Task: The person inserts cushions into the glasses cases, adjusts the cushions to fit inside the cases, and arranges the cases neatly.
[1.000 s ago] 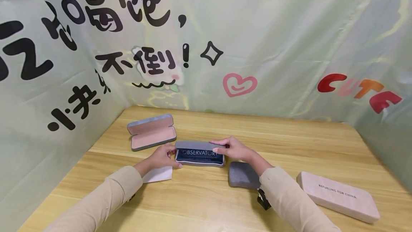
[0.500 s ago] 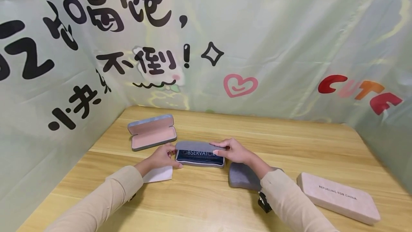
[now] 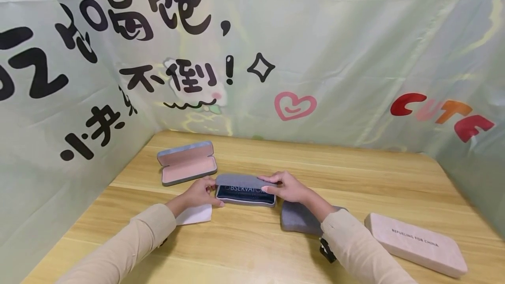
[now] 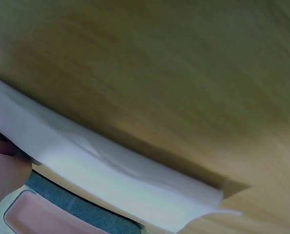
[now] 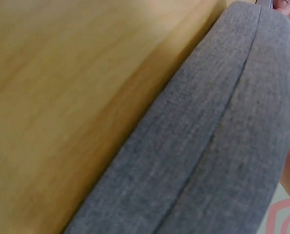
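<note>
A grey glasses case (image 3: 238, 180) lies in the middle of the table, its lid partly raised. Inside shows a dark cloth or pouch (image 3: 242, 194) with white lettering, its top partly hidden by the lid. My left hand (image 3: 198, 191) grips the case's left end, thumb low at the front corner. At the right end my right hand (image 3: 291, 186) holds the lid, thumb at its front edge and fingers on top. Under my left wrist lies a white sheet (image 4: 110, 170), whose material I cannot tell.
Back left stands an open glasses case (image 3: 189, 170) with pink lining. A second grey case (image 3: 300, 219) lies shut beneath my right forearm, partly hidden. Farther right is a long pink case (image 3: 416, 244) with lettering. Printed fabric walls (image 3: 347, 56) enclose the wooden table (image 3: 236, 249).
The lid of the middle case has come down a little under my right hand, covering more of the white lettering. My left hand keeps its place at the left end.
</note>
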The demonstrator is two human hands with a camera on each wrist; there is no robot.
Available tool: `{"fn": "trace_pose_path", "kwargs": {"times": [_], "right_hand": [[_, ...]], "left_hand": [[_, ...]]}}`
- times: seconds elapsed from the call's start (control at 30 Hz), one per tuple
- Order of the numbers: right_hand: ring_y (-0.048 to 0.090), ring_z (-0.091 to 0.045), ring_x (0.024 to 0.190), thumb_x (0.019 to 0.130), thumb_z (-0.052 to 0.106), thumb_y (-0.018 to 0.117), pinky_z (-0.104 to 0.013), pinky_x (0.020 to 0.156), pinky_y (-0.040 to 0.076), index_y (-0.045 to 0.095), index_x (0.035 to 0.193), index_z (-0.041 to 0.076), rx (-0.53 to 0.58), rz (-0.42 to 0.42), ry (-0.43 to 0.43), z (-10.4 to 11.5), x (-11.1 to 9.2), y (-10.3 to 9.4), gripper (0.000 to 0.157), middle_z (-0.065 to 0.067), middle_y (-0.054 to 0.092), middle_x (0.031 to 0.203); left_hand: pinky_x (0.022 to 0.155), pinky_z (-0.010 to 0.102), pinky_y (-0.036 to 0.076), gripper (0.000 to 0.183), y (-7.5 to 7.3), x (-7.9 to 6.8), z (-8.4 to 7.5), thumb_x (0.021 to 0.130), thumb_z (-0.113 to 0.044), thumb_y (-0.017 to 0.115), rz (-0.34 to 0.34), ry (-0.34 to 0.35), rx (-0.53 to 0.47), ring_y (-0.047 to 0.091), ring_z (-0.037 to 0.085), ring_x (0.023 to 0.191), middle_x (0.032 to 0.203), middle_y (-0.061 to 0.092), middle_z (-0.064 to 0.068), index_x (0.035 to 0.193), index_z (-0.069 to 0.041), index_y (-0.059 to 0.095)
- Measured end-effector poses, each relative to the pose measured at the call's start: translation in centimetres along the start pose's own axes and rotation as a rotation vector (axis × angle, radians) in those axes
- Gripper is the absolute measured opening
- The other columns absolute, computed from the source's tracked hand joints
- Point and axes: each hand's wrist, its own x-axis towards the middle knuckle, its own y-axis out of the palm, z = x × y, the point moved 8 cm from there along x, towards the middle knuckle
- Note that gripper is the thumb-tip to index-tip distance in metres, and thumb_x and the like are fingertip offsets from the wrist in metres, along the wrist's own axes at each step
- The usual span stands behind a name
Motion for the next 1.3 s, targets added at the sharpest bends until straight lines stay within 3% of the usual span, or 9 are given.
{"fn": "trace_pose_path", "kwargs": {"times": [0.33,0.47,0.57,0.63,0.7,0.77,0.83,0.93,1.3], "right_hand": [[0.027,-0.006,0.054,0.09,0.014,0.06,-0.022,0.055,0.034,0.054,0.125,-0.002,-0.023,0.002,-0.015,-0.2,-0.1,0.1,0.039,-0.006,0.045,0.07],[0.036,-0.007,0.061,0.09,0.016,0.061,-0.021,0.058,0.036,0.055,0.125,0.0,-0.067,-0.003,-0.018,0.0,-0.3,0.2,0.039,-0.015,0.059,0.089],[0.045,-0.013,0.07,0.089,0.017,0.062,-0.024,0.064,0.039,0.057,0.124,0.001,-0.167,0.005,-0.045,0.1,-0.4,0.6,0.039,-0.016,0.059,0.085],[0.054,-0.023,0.084,0.088,0.017,0.064,-0.03,0.073,0.045,0.058,0.123,0.002,-0.238,0.011,-0.061,0.1,-0.5,0.9,0.039,-0.012,0.056,0.074],[0.055,-0.035,0.101,0.087,0.017,0.064,-0.04,0.085,0.046,0.058,0.122,0.002,-0.283,0.021,-0.066,0.0,-0.6,1.2,0.039,-0.01,0.05,0.063],[0.048,-0.041,0.117,0.087,0.017,0.065,-0.05,0.094,0.042,0.058,0.122,0.003,-0.291,0.018,-0.059,0.1,-0.6,1.2,0.039,-0.015,0.058,0.072],[0.044,-0.043,0.121,0.087,0.017,0.065,-0.054,0.097,0.039,0.058,0.122,0.003,-0.288,0.018,-0.046,0.1,-0.6,1.2,0.039,-0.024,0.062,0.09],[0.043,-0.044,0.122,0.086,0.017,0.066,-0.055,0.097,0.038,0.059,0.122,0.004,-0.294,0.013,-0.031,0.2,-0.6,1.1,0.039,-0.034,0.053,0.12],[0.041,-0.044,0.124,0.081,0.019,0.072,-0.056,0.098,0.037,0.063,0.119,0.009,-0.298,-0.032,0.063,-0.6,-0.7,0.9,0.04,-0.032,0.045,0.131]], "left_hand": [[0.062,0.02,0.035,0.035,0.1,-0.2,0.0,0.067,-0.021,0.082,0.003,0.018,0.003,0.038,0.015,0.074,0.083,0.046,0.005,0.093,-0.005,0.065],[0.062,0.02,0.035,0.035,0.1,-0.2,0.1,0.067,-0.022,0.082,0.009,0.008,0.011,0.038,0.014,0.073,0.083,0.045,0.005,0.087,-0.002,0.062],[0.061,0.021,0.034,0.043,0.1,-0.3,0.1,0.068,-0.023,0.082,0.027,-0.009,0.001,0.037,0.014,0.073,0.083,0.044,0.004,0.099,0.001,0.065],[0.062,0.021,0.033,0.054,0.1,-0.4,0.0,0.07,-0.025,0.081,0.042,-0.023,-0.008,0.036,0.014,0.073,0.083,0.044,0.004,0.115,-0.001,0.063],[0.062,0.021,0.032,0.067,0.0,-0.4,0.0,0.071,-0.026,0.08,0.052,-0.027,-0.015,0.035,0.014,0.074,0.083,0.044,0.005,0.128,-0.002,0.054],[0.063,0.022,0.032,0.071,0.0,-0.4,-0.1,0.071,-0.027,0.08,0.056,-0.028,-0.015,0.035,0.014,0.074,0.084,0.044,0.005,0.13,-0.002,0.051],[0.062,0.022,0.032,0.072,-0.1,-0.4,-0.2,0.07,-0.026,0.08,0.053,-0.02,-0.012,0.035,0.015,0.074,0.084,0.044,0.006,0.131,-0.001,0.05],[0.062,0.022,0.032,0.072,-0.1,-0.3,-0.2,0.07,-0.025,0.081,0.046,-0.017,-0.006,0.035,0.015,0.074,0.084,0.044,0.006,0.13,0.0,0.05],[0.061,0.022,0.032,0.07,0.3,-0.2,-0.5,0.07,-0.023,0.081,0.046,0.006,-0.012,0.034,0.016,0.073,0.086,0.042,0.009,0.128,0.002,0.052]]}}
